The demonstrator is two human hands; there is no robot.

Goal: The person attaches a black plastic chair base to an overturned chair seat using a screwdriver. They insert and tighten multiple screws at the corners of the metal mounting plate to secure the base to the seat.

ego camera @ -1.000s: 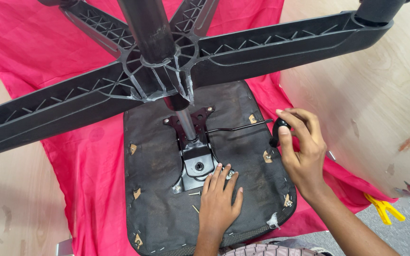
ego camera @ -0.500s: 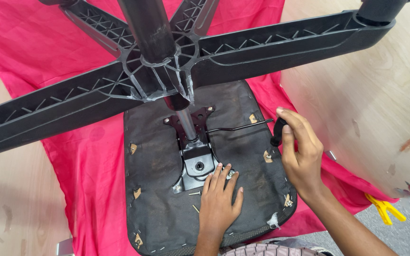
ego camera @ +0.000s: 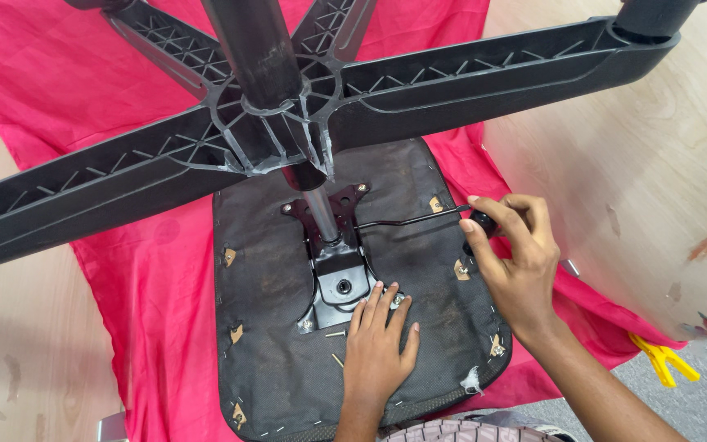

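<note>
An upturned chair seat (ego camera: 419, 360) lies in the lower middle of the frame on a red cloth (ego camera: 59, 74), with its dark underside facing up. The black star base (ego camera: 419, 82) stands above it across the top of the frame, joined by a column (ego camera: 321, 214) to the metal plate (ego camera: 333, 270) in the centre of the seat.

The left hand (ego camera: 378, 344) is laid flat on the seat, fingers spread, at the lower right corner of the plate; nothing is held in it. The right hand (ego camera: 517, 254), at the right of the frame, is closed around the black knob (ego camera: 483, 224) at the end of the thin lever (ego camera: 411, 219), which runs from the plate to the right.

The step in hand is judged to be the working of the lever while the seat is pressed down. For the next move, a steady hold on the knob is needed, and the seat must be kept from sliding on the cloth. Loose screws (ego camera: 335, 334) lie just beside the left hand. A yellow clamp (ego camera: 664, 360) is seen at the lower right.
</note>
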